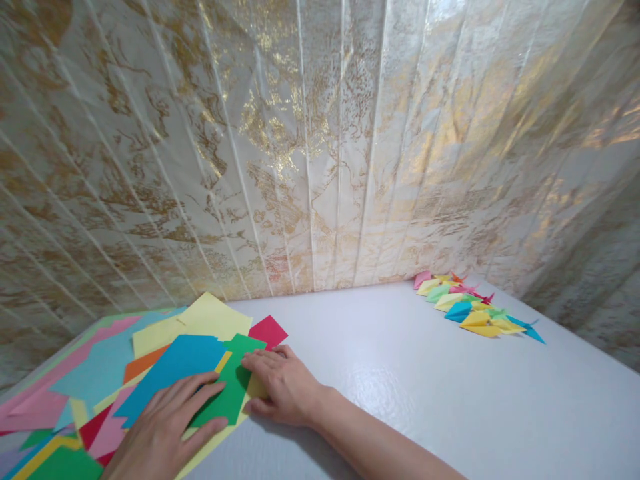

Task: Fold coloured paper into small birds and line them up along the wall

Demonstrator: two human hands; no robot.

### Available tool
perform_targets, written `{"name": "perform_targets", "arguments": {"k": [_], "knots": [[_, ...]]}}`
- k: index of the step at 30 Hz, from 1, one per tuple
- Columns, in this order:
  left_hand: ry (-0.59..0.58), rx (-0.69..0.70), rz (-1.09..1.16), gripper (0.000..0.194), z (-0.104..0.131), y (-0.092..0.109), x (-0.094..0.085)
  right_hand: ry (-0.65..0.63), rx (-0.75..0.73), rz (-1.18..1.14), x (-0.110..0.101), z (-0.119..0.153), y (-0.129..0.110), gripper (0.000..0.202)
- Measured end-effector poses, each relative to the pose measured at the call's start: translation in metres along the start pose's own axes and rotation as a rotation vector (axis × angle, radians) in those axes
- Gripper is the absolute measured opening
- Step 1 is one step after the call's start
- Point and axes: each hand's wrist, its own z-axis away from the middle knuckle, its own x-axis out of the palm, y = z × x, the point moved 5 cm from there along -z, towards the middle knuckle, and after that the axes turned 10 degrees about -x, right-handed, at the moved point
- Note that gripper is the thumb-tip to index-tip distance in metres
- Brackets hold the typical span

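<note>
Several sheets of coloured paper overlap in a loose pile at the left. My left hand (165, 417) lies spread over the blue sheet (175, 367) and the green sheet (223, 400), fingers apart and holding nothing. At the right edge of the green sheet rests my right hand (285, 387), palm down, with its thumb apart from the fingers. Part of a yellow sheet shows beneath it. Just beyond its fingertips a red sheet (270, 331) sticks out of the pile. A pale yellow sheet (210, 320) lies behind the blue one.
Folded paper cranes (477, 313) in several colours lie in rows at the back right of the white table (380, 373). More pink sheets (40, 410) and light blue sheets (100, 367) spread to the far left. A gold-patterned curtain (320, 167) hangs along the table's back edge.
</note>
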Motion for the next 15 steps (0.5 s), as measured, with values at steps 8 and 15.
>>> {"name": "perform_targets", "arguments": {"k": [8,15], "knots": [[0.032,-0.015,-0.14,0.046,-0.001,0.041,-0.009,0.023,-0.013,0.033,0.002,0.001,-0.002,0.056],[0.003,-0.126,-0.152,0.038,-0.008,0.051,-0.018,0.135,0.036,-0.016,-0.007,0.002,-0.005,0.05]]}}
